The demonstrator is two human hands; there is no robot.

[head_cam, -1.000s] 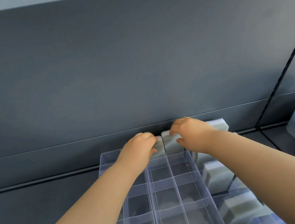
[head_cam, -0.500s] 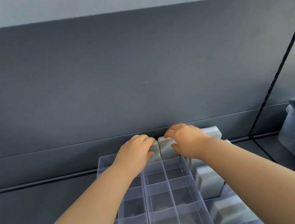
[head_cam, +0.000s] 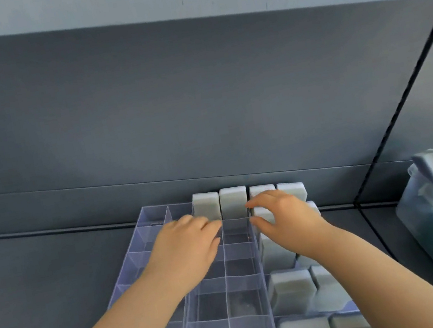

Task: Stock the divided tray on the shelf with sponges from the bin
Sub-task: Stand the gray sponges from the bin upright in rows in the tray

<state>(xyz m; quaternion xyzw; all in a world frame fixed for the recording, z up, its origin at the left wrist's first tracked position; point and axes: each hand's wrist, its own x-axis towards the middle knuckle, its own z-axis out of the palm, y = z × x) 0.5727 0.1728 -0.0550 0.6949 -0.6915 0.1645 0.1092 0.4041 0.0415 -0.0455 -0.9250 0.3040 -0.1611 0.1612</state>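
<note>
1. Sponges, pale grey and upright, fill four neighbouring compartments in the far row of the clear tray, just beyond the fingertips of both hands.
2. Left hand lies low over the tray with its fingers straight and relaxed, gripping nothing. Its fingertips reach the foot of the leftmost sponge; I cannot tell whether they touch it.
3. Right hand hovers with its fingers loosely curved, thumb and forefinger parted, holding nothing. Their tips sit just right of the second sponge.
4. More sponges stand in the compartments under the right wrist and forearm.
5. Bin, clear plastic with green and yellow sponges inside, stands well to the right of the right hand on the dark shelf.
</note>
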